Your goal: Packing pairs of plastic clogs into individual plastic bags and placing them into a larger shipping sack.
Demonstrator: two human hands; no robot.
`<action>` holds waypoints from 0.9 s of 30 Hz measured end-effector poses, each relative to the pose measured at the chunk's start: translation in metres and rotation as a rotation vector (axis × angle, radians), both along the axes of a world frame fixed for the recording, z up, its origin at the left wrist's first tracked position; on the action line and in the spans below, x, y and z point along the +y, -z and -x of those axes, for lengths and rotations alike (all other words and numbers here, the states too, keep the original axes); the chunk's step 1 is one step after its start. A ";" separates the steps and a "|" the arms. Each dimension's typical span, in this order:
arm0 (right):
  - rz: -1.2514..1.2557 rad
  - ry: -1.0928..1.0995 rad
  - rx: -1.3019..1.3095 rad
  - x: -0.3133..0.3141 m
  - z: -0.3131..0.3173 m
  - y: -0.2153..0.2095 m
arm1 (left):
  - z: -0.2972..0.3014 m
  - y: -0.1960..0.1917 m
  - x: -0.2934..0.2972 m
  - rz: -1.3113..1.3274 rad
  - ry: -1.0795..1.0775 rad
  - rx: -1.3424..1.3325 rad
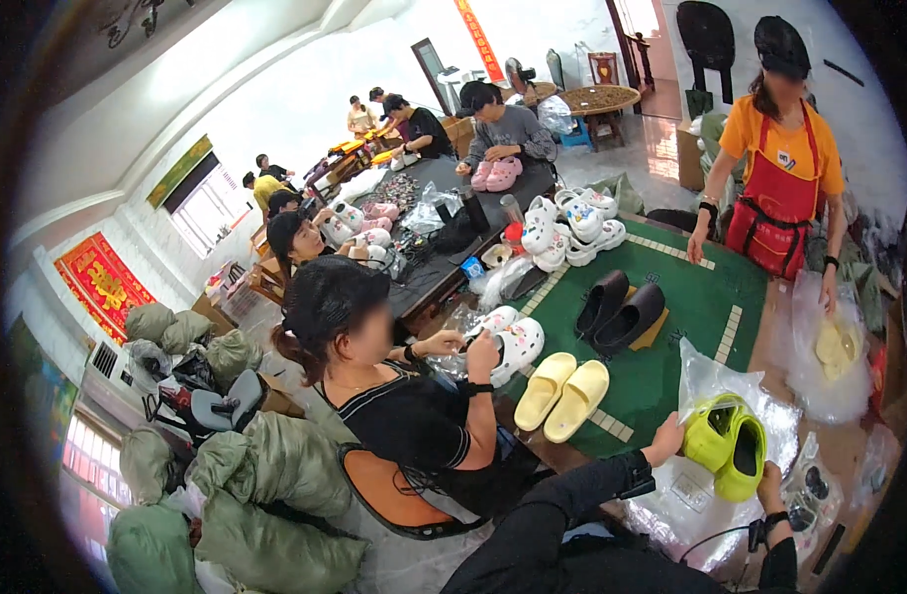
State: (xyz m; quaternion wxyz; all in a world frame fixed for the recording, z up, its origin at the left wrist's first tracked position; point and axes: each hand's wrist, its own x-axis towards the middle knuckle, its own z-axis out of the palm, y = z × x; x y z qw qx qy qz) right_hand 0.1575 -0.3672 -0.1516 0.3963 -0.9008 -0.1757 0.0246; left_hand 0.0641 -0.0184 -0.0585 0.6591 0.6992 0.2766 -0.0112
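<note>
A pair of lime-green clogs (729,447) lies tilted on a clear plastic bag (679,495) at the near right of the table. My left hand (663,441) pinches the bag's edge beside the clogs. Closed round the near end of the clogs is my right hand (771,489), its fingers partly hidden. Left of my left hand sit pale yellow slides (560,396). Farther back, dark slip-on shoes (620,315) stand on the green table mat (701,297), over a yellow piece.
On my left a seated person holds white clogs (518,351). Across the table a person in a red apron (776,198) stands beside a bagged yellow item (838,346). White clogs (577,226) pile at the far edge. Green sacks (275,540) crowd the floor at left.
</note>
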 end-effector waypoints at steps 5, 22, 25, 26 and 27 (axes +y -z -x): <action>-0.232 0.281 0.292 0.073 0.008 -0.102 | 0.010 -0.021 0.030 0.237 0.061 -0.089; -1.035 0.387 1.209 0.129 0.034 -0.087 | 0.031 -0.022 0.062 0.508 -0.123 0.145; -0.923 0.376 1.138 0.123 0.028 -0.089 | 0.031 -0.031 0.066 0.257 -0.058 0.087; -0.870 0.329 1.049 0.122 0.025 -0.095 | 0.030 -0.034 0.071 0.042 0.022 0.022; -0.746 0.233 0.985 0.124 0.020 -0.116 | 0.027 -0.041 0.084 -0.014 0.155 0.107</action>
